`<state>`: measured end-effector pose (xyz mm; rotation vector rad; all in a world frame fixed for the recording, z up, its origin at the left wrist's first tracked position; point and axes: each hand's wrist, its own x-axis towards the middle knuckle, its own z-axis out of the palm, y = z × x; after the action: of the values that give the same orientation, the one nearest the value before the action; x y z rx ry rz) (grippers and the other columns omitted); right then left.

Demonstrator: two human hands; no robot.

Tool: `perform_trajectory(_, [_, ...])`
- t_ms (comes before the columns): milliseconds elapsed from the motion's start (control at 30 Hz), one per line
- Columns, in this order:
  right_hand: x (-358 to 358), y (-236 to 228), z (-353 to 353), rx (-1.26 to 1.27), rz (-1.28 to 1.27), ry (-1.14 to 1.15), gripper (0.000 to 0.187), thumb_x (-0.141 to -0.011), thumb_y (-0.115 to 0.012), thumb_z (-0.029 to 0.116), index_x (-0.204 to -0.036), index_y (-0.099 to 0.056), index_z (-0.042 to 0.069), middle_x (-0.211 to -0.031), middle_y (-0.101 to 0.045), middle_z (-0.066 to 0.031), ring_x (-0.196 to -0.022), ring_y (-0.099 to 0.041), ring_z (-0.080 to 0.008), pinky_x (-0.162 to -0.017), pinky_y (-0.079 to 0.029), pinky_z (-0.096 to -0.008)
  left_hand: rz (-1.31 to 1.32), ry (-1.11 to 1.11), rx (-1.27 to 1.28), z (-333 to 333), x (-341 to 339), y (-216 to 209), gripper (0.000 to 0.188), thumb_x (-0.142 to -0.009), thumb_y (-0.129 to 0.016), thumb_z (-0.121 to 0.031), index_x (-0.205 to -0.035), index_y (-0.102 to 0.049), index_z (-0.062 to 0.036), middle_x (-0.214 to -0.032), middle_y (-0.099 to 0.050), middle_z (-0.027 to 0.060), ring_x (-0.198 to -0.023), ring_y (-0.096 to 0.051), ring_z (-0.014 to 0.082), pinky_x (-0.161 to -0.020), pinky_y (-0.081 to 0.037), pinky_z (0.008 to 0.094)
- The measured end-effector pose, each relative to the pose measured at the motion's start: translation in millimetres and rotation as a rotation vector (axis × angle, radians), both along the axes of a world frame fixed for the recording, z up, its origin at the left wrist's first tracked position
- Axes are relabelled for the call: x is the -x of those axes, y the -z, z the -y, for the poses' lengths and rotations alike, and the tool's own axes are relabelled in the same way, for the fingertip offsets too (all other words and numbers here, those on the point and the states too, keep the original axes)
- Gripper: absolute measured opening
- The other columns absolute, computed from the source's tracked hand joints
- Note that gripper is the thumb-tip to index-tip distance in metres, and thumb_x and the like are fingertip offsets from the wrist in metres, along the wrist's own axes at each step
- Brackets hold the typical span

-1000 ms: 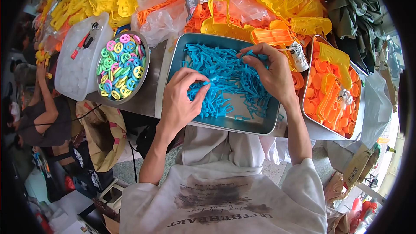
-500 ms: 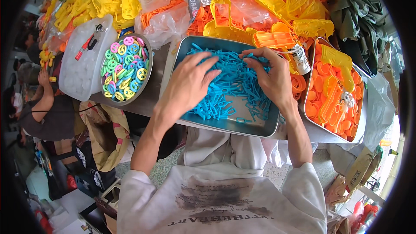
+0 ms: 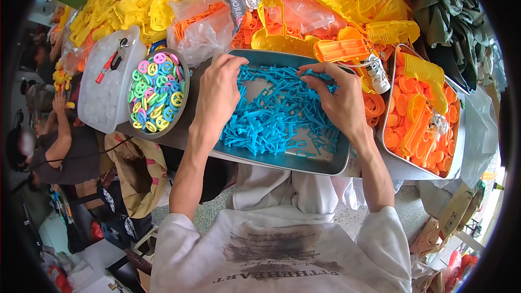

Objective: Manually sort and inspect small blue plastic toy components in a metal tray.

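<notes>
A metal tray (image 3: 343, 158) with a blue-green inner wall lies in front of me. It holds a heap of small blue plastic pieces (image 3: 266, 116), thin and clip-like, with a bare patch of metal near its far left. My left hand (image 3: 221, 89) is at the tray's far left corner with its fingers curled together. Their tips meet at the rim beside some blue pieces, and what they hold is hidden. Over the far right part of the heap, my right hand (image 3: 343, 95) pinches one or more blue plastic pieces between thumb and fingers.
To the left are a bowl of pastel rings (image 3: 157, 92) and a translucent tub (image 3: 103, 84). A tray of orange parts (image 3: 418, 125) stands right. Yellow parts (image 3: 282, 35) and orange parts lie piled behind. At far left, another person's arm (image 3: 61, 125) reaches to the table.
My left hand has moved from above the heap, left and away from me, to the tray's corner, and its fingers have closed. The blue heap has shifted nearer. My right hand stays almost in place.
</notes>
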<state>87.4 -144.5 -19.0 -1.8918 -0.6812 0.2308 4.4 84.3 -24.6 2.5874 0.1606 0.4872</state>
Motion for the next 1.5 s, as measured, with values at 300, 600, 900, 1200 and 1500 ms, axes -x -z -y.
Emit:
perform_trajectory(300, [0.5,2.7,0.1,0.045,0.025,-0.007,0.015,-0.087,-0.065,-0.001,-0.102,-0.069,0.0,-0.094,-0.074,-0.0079,-0.083,-0.068,-0.0124,-0.077,-0.052,-0.027,-0.148,0.147,-0.131,1.7,-3.9,6.3,0.013,-0.079,-0.068,0.003,-0.092,-0.064,0.0007,-0.094,-0.063,0.0149,-0.087,-0.063,0.0353,-0.074,-0.05,0.0419])
perform_trajectory(600, [1.6,-0.1,-1.4,0.074,0.052,-0.003,0.015,-0.087,-0.068,0.002,-0.101,-0.069,0.001,-0.091,-0.074,-0.0084,-0.081,-0.068,-0.0122,-0.075,-0.051,-0.0271,-0.179,-0.014,0.1,-3.0,11.5,-26.3,0.011,-0.084,-0.063,0.003,-0.095,-0.064,0.0011,-0.085,-0.066,0.0173,-0.081,-0.064,0.0369,-0.073,-0.05,0.0451])
perform_trajectory(900, [2.7,-0.2,0.7,0.066,0.048,-0.005,0.016,-0.087,-0.067,0.002,-0.102,-0.07,0.002,-0.087,-0.073,-0.0089,-0.075,-0.065,-0.0115,-0.072,-0.05,-0.0273,-0.048,-0.023,-0.239,-10.0,-4.8,-9.1,0.019,-0.079,-0.069,0.004,-0.097,-0.07,-0.0021,-0.098,-0.056,0.0135,-0.099,-0.055,0.0325,-0.087,-0.046,0.041])
perform_trajectory(1200, [2.2,-0.2,-0.3,0.064,0.069,0.001,0.016,-0.086,-0.068,0.002,-0.102,-0.07,0.002,-0.088,-0.073,-0.009,-0.073,-0.065,-0.0109,-0.07,-0.05,-0.0273,-0.029,-0.015,-0.148,-15.6,-3.3,-3.2,0.017,-0.077,-0.069,0.004,-0.092,-0.068,-0.0044,-0.096,-0.055,0.0122,-0.098,-0.054,0.0313,-0.086,-0.045,0.0413])
perform_trajectory(1500, [2.9,0.6,-0.4,0.056,0.079,-0.006,0.017,-0.087,-0.069,0.004,-0.103,-0.07,0.002,-0.09,-0.074,-0.0105,-0.076,-0.067,-0.0125,-0.072,-0.051,-0.0277,-0.024,0.038,0.218,4.3,3.2,-9.5,0.023,-0.084,-0.065,0.004,-0.105,-0.06,-0.0038,-0.089,-0.067,0.0151,-0.082,-0.065,0.0325,-0.072,-0.051,0.0412])
